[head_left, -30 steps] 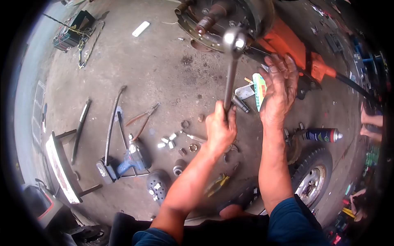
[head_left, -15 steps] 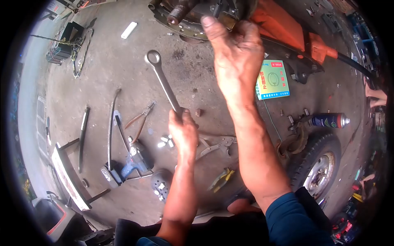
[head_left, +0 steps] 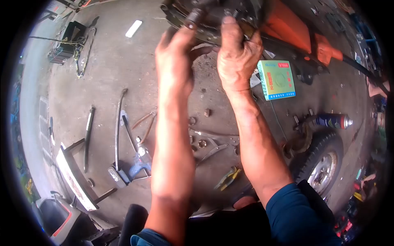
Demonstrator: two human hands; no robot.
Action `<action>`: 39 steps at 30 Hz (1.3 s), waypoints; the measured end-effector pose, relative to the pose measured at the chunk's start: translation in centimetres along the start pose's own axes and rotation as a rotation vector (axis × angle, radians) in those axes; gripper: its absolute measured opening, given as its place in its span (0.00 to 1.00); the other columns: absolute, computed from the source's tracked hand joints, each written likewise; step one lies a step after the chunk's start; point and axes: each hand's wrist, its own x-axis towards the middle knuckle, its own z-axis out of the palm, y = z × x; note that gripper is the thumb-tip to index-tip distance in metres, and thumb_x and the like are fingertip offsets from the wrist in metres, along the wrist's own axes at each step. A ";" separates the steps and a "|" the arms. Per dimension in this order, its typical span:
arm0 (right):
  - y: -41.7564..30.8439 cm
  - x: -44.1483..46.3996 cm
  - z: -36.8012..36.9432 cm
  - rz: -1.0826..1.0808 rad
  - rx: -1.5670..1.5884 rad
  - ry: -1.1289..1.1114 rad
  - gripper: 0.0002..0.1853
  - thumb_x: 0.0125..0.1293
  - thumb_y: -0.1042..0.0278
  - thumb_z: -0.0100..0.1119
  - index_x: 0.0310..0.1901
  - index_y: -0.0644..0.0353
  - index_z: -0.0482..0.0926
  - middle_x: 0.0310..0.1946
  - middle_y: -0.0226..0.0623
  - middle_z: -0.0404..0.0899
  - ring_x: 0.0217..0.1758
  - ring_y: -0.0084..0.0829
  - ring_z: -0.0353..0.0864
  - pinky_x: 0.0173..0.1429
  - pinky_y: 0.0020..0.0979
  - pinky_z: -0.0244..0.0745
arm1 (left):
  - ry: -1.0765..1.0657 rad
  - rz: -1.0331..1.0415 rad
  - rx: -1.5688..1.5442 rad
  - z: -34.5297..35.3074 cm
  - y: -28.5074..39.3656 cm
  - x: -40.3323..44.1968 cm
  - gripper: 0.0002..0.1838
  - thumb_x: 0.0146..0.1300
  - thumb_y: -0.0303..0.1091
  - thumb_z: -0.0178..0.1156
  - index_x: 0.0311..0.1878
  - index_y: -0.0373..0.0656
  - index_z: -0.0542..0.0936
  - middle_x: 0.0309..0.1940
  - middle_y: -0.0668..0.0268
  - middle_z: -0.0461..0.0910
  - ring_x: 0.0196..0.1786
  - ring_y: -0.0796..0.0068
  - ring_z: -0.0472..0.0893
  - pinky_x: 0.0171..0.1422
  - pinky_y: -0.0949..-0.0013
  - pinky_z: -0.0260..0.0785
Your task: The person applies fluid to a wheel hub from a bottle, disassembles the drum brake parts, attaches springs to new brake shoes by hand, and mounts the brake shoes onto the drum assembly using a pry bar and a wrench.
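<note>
The dark brake assembly (head_left: 213, 20), with a threaded stub axle (head_left: 193, 18) and a spring, is at the top centre. My left hand (head_left: 176, 59) holds its lower left edge near the axle; the hand is blurred and its fingertips are partly hidden. My right hand (head_left: 240, 61) grips the lower right edge, thumb up beside the spring and fingers curled at the rim. No wrench shows. An orange jack (head_left: 289, 26) reaches the assembly from the right. Beside my right wrist stands a green and yellow box (head_left: 278, 80).
Pliers with yellow grips (head_left: 228, 178), locking pliers (head_left: 213, 149), a blue impact wrench (head_left: 141, 160) and long bars (head_left: 119, 127) lie on the floor. A spray can (head_left: 333, 121) and a wheel (head_left: 324, 168) are at the right, a battery (head_left: 67, 43) upper left.
My left hand has moved up to the brake assembly, and the wrench it held is out of sight. My right hand has its thumb and fingers against the assembly's lower edge.
</note>
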 end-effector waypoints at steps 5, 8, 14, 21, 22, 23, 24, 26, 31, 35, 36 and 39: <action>0.0 -0.3 1.2 0.017 0.164 0.099 0.29 0.64 0.48 0.63 0.55 0.66 0.75 0.39 0.35 0.84 0.39 0.27 0.80 0.47 0.32 0.76 | 0.029 0.193 0.125 1.2 1.2 3.3 0.17 0.58 0.28 0.67 0.49 0.30 0.79 0.39 0.59 0.83 0.38 0.74 0.81 0.42 0.73 0.73; 0.4 -0.3 1.2 -0.019 0.168 0.082 0.24 0.65 0.51 0.62 0.47 0.68 0.80 0.39 0.37 0.84 0.41 0.28 0.81 0.49 0.33 0.76 | -0.045 0.226 0.221 1.3 2.0 5.1 0.14 0.61 0.32 0.65 0.46 0.33 0.82 0.37 0.61 0.84 0.38 0.76 0.81 0.44 0.74 0.72; 0.3 -0.1 1.2 -0.090 0.034 0.041 0.20 0.67 0.55 0.58 0.47 0.67 0.79 0.38 0.32 0.82 0.41 0.25 0.77 0.51 0.30 0.72 | -0.112 0.247 0.391 0.4 2.2 6.1 0.16 0.59 0.33 0.67 0.46 0.32 0.82 0.31 0.60 0.85 0.32 0.75 0.81 0.40 0.73 0.74; -0.8 -0.5 0.9 0.054 0.083 0.035 0.20 0.64 0.59 0.68 0.49 0.65 0.79 0.43 0.37 0.84 0.45 0.29 0.81 0.53 0.31 0.73 | -0.195 0.130 0.520 0.2 3.9 6.0 0.15 0.62 0.35 0.64 0.47 0.33 0.81 0.32 0.61 0.84 0.32 0.78 0.80 0.37 0.73 0.73; -0.6 -0.4 0.9 0.090 0.117 0.037 0.20 0.63 0.59 0.70 0.49 0.66 0.79 0.43 0.38 0.85 0.44 0.30 0.82 0.52 0.31 0.74 | -0.200 0.133 0.538 0.4 4.3 5.9 0.15 0.62 0.34 0.63 0.47 0.33 0.81 0.32 0.62 0.84 0.32 0.78 0.79 0.37 0.73 0.73; -0.4 -0.4 0.8 0.044 0.072 0.043 0.20 0.63 0.59 0.70 0.49 0.65 0.79 0.42 0.38 0.85 0.44 0.30 0.82 0.53 0.32 0.74 | -0.216 0.123 0.567 0.5 4.7 5.9 0.15 0.62 0.34 0.63 0.47 0.33 0.81 0.32 0.62 0.84 0.33 0.78 0.79 0.38 0.73 0.73; -0.1 -0.1 0.7 -0.008 0.022 0.051 0.20 0.63 0.59 0.70 0.49 0.65 0.79 0.42 0.37 0.85 0.44 0.30 0.82 0.53 0.32 0.74 | -0.237 0.114 0.592 0.5 4.9 5.9 0.15 0.62 0.34 0.63 0.47 0.33 0.81 0.33 0.63 0.84 0.33 0.78 0.79 0.38 0.73 0.73; -0.4 -0.2 0.5 -0.015 -0.033 0.032 0.20 0.63 0.58 0.69 0.49 0.65 0.80 0.42 0.36 0.85 0.45 0.29 0.81 0.53 0.32 0.73 | -0.310 0.078 0.599 0.1 5.3 6.1 0.20 0.62 0.38 0.65 0.51 0.33 0.80 0.34 0.63 0.83 0.32 0.78 0.78 0.37 0.73 0.72; -1.0 -0.2 0.1 0.066 -0.053 0.001 0.19 0.64 0.57 0.68 0.48 0.64 0.80 0.41 0.34 0.84 0.45 0.28 0.81 0.53 0.31 0.73 | -0.137 0.006 0.673 -5.8 5.7 3.8 0.31 0.59 0.46 0.69 0.56 0.29 0.75 0.37 0.57 0.83 0.35 0.74 0.81 0.35 0.70 0.74; -1.0 -0.3 -0.5 0.080 -0.139 -0.062 0.23 0.68 0.49 0.62 0.43 0.67 0.81 0.39 0.35 0.84 0.43 0.27 0.76 0.52 0.32 0.69 | 0.011 -0.279 1.354 -20.4 -1.1 0.7 0.20 0.54 0.39 0.72 0.46 0.38 0.82 0.37 0.49 0.85 0.43 0.54 0.86 0.48 0.58 0.77; -1.5 -0.5 -0.1 0.088 -0.180 -0.025 0.23 0.68 0.49 0.61 0.42 0.67 0.81 0.37 0.33 0.83 0.40 0.26 0.75 0.51 0.32 0.69 | -0.013 -0.216 1.459 -21.0 -1.7 -1.6 0.22 0.54 0.44 0.71 0.45 0.38 0.81 0.36 0.50 0.85 0.44 0.51 0.85 0.49 0.56 0.77; -1.2 -0.6 -0.4 0.169 -0.193 -0.042 0.24 0.68 0.47 0.62 0.44 0.66 0.81 0.38 0.30 0.82 0.40 0.25 0.74 0.50 0.30 0.68 | -0.075 -0.326 1.678 -19.3 -3.3 -4.6 0.25 0.56 0.44 0.68 0.51 0.38 0.75 0.45 0.49 0.83 0.48 0.49 0.83 0.55 0.55 0.75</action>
